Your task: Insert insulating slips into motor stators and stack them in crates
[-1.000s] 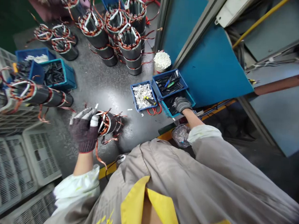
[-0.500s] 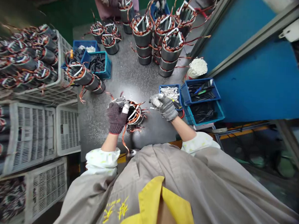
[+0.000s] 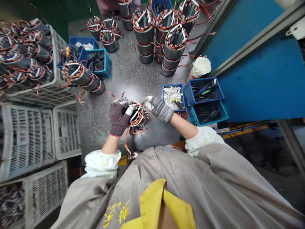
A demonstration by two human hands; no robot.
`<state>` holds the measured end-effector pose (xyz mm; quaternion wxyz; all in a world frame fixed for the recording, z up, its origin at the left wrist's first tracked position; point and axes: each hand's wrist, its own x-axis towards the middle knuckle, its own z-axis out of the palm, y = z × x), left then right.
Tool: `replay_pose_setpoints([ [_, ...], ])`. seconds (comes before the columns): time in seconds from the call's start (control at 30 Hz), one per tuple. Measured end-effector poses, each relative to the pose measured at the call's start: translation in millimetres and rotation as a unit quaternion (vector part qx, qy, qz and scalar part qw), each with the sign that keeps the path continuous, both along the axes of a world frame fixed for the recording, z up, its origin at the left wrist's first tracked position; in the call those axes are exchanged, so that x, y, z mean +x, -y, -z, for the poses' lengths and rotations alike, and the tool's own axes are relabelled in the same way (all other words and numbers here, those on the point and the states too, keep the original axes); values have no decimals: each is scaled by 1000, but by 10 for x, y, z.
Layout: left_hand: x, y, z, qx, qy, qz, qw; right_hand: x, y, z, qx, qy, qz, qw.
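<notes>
A motor stator (image 3: 137,116) with copper windings and loose lead wires stands on the grey metal table, close to my body. My left hand (image 3: 119,116), in a dark maroon knit glove with pale fingertips, grips its left rim. From the right, my right hand (image 3: 159,108), in a grey glove, reaches the stator's upper right edge. Its fingertips are pinched together among the wires, and what lies between them is hidden. Right of that hand, a small blue bin (image 3: 172,95) holds white slips, with a yellow-and-black tool (image 3: 179,104) on its edge.
Stacked stators (image 3: 173,50) stand at the back, and another stack (image 3: 83,78) leans at left. Blue bins (image 3: 205,91) of black pieces sit at right beside a white bundle (image 3: 201,66). White crates (image 3: 54,57) with stators line the left. Part of another person (image 3: 103,4) shows behind the table.
My right hand has moved left from beside the white-slip bin to the stator's edge; a small white slip showed at its fingertips before. My left hand has stayed on the stator.
</notes>
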<state>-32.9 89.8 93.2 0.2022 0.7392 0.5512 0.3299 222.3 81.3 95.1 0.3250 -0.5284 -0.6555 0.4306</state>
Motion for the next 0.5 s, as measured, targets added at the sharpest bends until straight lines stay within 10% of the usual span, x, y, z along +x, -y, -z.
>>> replay_pose_setpoints([
  [0.23,-7,-10,34,5,1,9,1000,-63,46,17,-54,-126,117,984],
  [0.5,-35,-4,75,19,0,21,1000,200,28,-107,-118,-178,87,973],
])
